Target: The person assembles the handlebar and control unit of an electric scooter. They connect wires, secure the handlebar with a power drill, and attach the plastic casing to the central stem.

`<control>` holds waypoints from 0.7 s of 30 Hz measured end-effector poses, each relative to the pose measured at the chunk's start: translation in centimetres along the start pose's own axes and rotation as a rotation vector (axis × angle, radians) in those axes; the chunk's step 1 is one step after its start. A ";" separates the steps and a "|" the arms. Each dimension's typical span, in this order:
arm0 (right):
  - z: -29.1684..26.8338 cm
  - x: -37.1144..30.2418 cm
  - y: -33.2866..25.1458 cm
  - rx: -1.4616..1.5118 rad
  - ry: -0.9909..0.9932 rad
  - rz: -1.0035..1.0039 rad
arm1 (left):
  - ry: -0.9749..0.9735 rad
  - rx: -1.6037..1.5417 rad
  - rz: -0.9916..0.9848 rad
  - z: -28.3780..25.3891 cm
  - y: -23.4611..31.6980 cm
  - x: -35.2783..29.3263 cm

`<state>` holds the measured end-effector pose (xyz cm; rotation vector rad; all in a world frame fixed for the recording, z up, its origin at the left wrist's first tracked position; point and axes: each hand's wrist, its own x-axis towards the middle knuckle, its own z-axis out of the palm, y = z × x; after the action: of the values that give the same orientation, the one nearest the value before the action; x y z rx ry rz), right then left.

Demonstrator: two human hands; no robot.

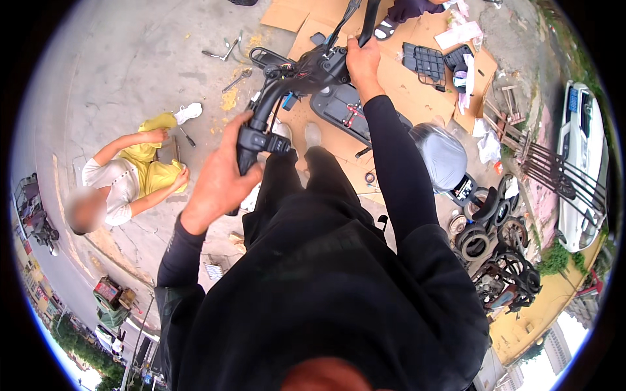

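Note:
A black handlebar with cables and a switch block slants across the upper middle. My left hand is curled around its near grip, beside the switch block. Farther up, my right hand holds the bar's other side, its fingers partly hidden behind it. Between the hands lies the dark centre clamp with wires. Below it on the cardboard is a black plastic panel with a small red part on it.
A seated person in yellow trousers is at left, holding a tool. Another person's foot shows at the top. Wrenches, a black crate-like tray, a grey rounded cover, old tyres and a white car surround me.

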<state>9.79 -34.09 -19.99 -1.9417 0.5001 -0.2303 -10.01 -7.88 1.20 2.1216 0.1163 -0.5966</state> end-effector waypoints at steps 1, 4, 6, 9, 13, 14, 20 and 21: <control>-0.7 -0.3 1.2 0.094 -0.082 0.033 | 0.025 0.036 0.052 1.8 -0.5 -1.3; -1.4 -1.8 0.9 0.089 -0.137 -0.049 | 0.032 -0.045 -0.037 4.6 -1.0 -3.8; -0.6 -1.4 -0.9 -0.021 -0.134 -0.037 | 0.034 -0.038 -0.069 3.8 -1.3 -3.0; 0.0 -0.6 -2.2 -0.044 -0.174 0.049 | 0.101 -0.046 0.037 1.4 -1.3 -1.5; 1.6 3.1 -2.1 -0.067 -0.304 0.182 | -0.003 -0.373 -0.166 -2.4 0.6 0.9; 1.6 2.9 -2.5 -0.042 -0.290 0.203 | -0.001 -0.391 -0.136 -2.6 0.8 1.1; -0.2 2.4 -1.9 -0.031 -0.169 0.229 | -0.044 -0.237 -0.128 -1.4 3.7 0.8; -0.9 2.5 -1.8 -0.016 -0.156 0.259 | -0.050 -0.240 -0.066 -0.7 3.5 0.7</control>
<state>12.06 -35.33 -18.17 -1.8701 0.6430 0.0905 -8.07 -9.49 3.88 1.8752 0.2200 -0.6405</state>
